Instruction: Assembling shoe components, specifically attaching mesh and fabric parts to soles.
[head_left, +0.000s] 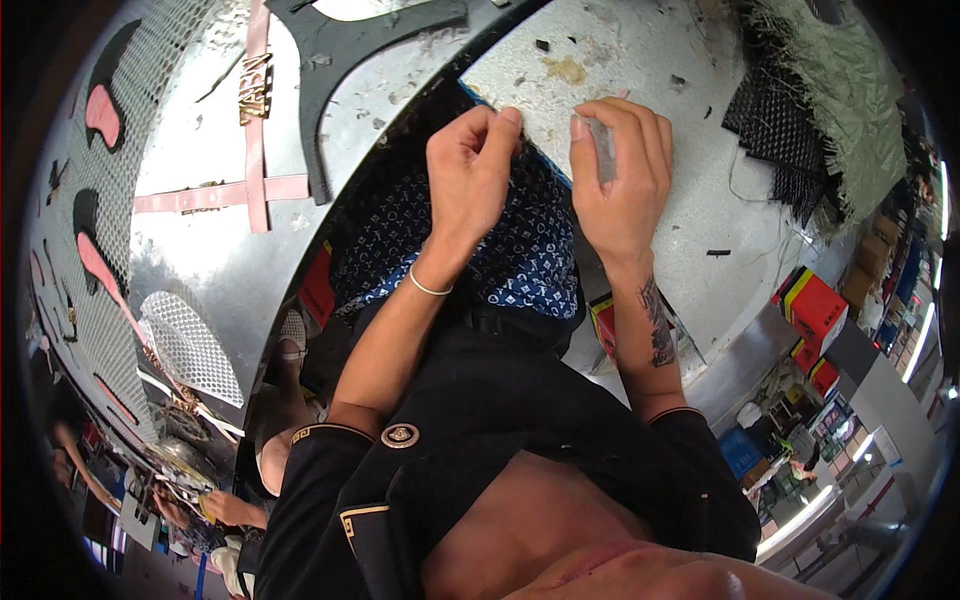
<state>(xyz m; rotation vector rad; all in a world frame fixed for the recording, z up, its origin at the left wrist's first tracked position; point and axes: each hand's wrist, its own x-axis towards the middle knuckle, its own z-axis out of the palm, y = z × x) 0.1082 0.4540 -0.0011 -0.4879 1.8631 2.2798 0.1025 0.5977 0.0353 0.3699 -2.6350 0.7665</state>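
Left hand (470, 160) pinched on blue patterned fabric (520, 250), pinning its edge against counter (680, 210); right hand (620, 170) clamped around small clear piece (603, 145), poised beside.

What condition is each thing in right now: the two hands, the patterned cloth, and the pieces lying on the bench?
Left hand: fingers pinched shut on the edge of the dark blue patterned fabric.
Right hand: curled around a small clear strip.
Dark blue patterned fabric: draped over the bench edge.
Pink straps: lying flat, crossed.
White mesh piece: lying loose.
Black mesh stack: piled, frayed edges.
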